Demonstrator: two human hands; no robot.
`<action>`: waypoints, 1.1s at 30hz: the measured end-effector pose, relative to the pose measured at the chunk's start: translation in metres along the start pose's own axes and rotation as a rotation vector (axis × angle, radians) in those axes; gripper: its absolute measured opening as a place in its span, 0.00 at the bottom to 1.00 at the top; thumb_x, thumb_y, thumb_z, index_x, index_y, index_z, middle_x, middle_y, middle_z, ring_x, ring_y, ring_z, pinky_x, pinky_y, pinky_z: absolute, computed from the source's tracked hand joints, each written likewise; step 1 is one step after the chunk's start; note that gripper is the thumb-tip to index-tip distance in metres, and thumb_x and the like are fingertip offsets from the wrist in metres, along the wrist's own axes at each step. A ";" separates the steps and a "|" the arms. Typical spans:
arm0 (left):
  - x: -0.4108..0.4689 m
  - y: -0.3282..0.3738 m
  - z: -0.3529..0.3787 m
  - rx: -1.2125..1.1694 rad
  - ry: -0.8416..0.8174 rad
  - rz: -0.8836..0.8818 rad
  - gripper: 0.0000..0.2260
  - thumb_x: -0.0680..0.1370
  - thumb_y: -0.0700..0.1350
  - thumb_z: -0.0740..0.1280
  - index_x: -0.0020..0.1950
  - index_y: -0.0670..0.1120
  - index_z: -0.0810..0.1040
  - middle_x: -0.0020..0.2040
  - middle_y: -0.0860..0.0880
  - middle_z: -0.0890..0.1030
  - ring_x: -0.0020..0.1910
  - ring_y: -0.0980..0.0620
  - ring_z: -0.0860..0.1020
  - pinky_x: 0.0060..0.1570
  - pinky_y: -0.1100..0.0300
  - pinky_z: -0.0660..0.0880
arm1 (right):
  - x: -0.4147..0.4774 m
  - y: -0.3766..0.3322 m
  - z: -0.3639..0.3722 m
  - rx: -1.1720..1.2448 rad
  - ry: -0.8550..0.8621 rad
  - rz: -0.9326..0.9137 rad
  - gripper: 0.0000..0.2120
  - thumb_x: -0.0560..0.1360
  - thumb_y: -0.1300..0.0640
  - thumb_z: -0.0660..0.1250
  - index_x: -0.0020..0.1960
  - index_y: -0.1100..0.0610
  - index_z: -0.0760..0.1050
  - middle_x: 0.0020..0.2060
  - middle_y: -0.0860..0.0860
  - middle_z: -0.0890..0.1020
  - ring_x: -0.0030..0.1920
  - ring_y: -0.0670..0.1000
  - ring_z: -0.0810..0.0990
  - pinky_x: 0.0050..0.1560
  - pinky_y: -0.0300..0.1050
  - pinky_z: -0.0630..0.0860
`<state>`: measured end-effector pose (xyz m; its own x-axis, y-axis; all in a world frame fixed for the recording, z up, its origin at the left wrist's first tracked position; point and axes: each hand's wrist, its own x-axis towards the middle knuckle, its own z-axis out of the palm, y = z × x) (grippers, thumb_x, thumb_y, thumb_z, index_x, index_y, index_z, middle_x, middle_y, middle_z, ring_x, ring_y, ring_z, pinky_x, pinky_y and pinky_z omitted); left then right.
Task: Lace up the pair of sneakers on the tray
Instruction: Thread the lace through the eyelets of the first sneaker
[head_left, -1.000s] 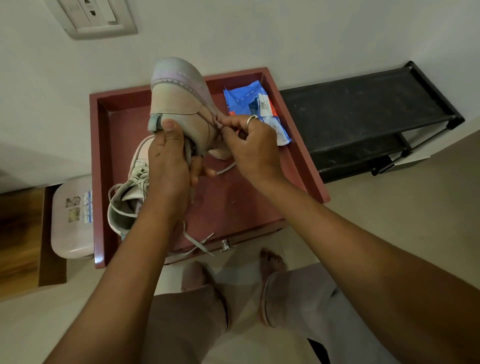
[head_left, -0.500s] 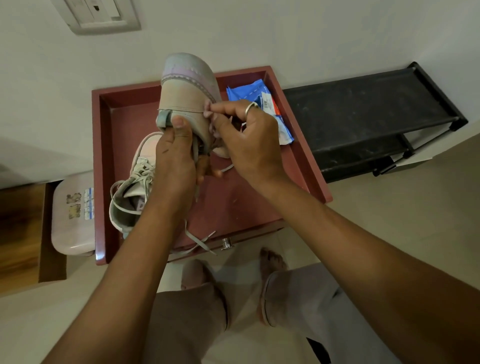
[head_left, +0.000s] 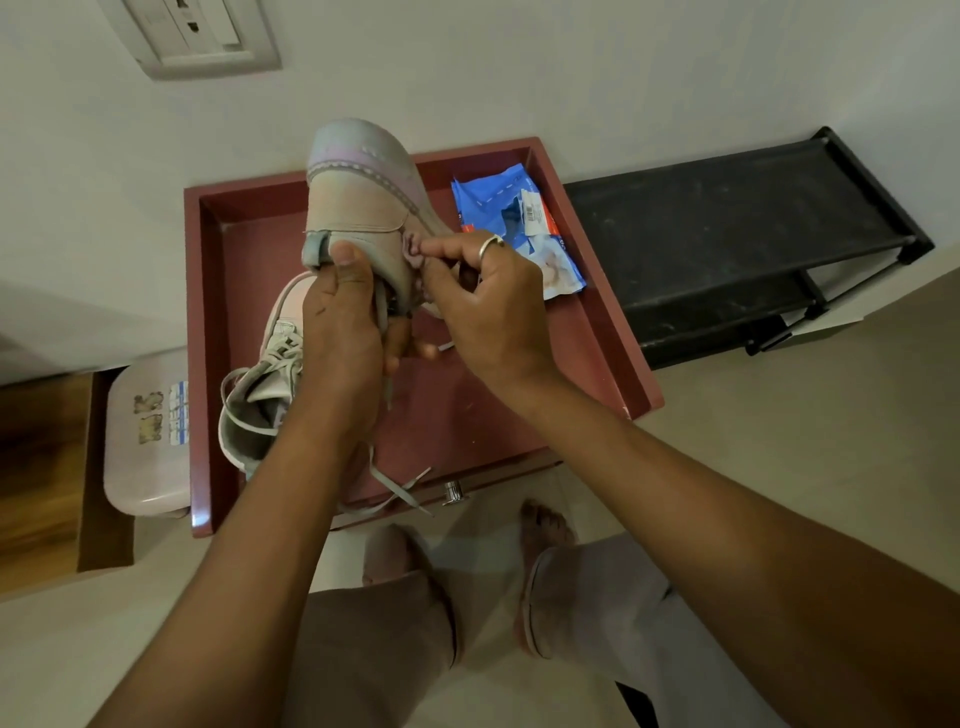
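Observation:
A dark red tray (head_left: 597, 332) rests on a low stand against the wall. My left hand (head_left: 340, 332) grips a pale pink and lilac sneaker (head_left: 358, 208), held upright above the tray with its toe pointing away. My right hand (head_left: 488, 306), a ring on one finger, pinches at the eyelet edge on the sneaker's right side; the grey lace (head_left: 384, 312) hangs between my hands. The second sneaker (head_left: 265, 384) lies laced on the tray's left side, partly hidden by my left forearm, its lace ends (head_left: 400, 488) trailing over the front rim.
A blue and white plastic packet (head_left: 519, 228) lies in the tray's far right corner. A black shoe rack (head_left: 727, 228) stands to the right, a pale pink lidded box (head_left: 148, 441) to the left. My bare feet (head_left: 545, 525) are on the floor below the tray.
The held sneaker has shifted slightly right and up. My right fingers moved from the sneaker's side edge up to pinch at the eyelet area.

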<state>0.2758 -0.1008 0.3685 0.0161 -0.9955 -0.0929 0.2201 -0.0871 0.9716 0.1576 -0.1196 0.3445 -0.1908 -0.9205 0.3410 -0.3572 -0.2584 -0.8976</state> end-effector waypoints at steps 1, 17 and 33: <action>0.000 -0.001 -0.001 0.004 0.003 0.002 0.23 0.85 0.54 0.48 0.59 0.38 0.74 0.41 0.25 0.70 0.21 0.53 0.61 0.31 0.50 0.77 | -0.002 -0.003 0.000 0.005 -0.006 -0.029 0.05 0.75 0.64 0.72 0.51 0.60 0.85 0.44 0.51 0.85 0.41 0.44 0.82 0.45 0.44 0.81; 0.004 -0.006 -0.005 -0.078 0.018 0.020 0.23 0.85 0.54 0.49 0.59 0.36 0.71 0.43 0.33 0.72 0.21 0.54 0.61 0.29 0.57 0.77 | -0.001 0.002 -0.007 -0.066 -0.042 -0.011 0.05 0.75 0.62 0.72 0.50 0.59 0.85 0.41 0.47 0.85 0.38 0.42 0.81 0.41 0.43 0.81; 0.015 -0.008 -0.021 -0.865 0.126 -0.223 0.22 0.84 0.56 0.52 0.71 0.44 0.69 0.63 0.47 0.77 0.19 0.58 0.60 0.29 0.64 0.71 | 0.024 0.011 -0.039 -0.072 0.079 -0.071 0.06 0.77 0.60 0.72 0.53 0.60 0.84 0.43 0.45 0.84 0.41 0.43 0.82 0.39 0.33 0.76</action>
<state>0.2951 -0.1144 0.3550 -0.0197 -0.9430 -0.3322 0.8870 -0.1698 0.4295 0.1134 -0.1327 0.3532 -0.2331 -0.8742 0.4260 -0.4366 -0.2973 -0.8491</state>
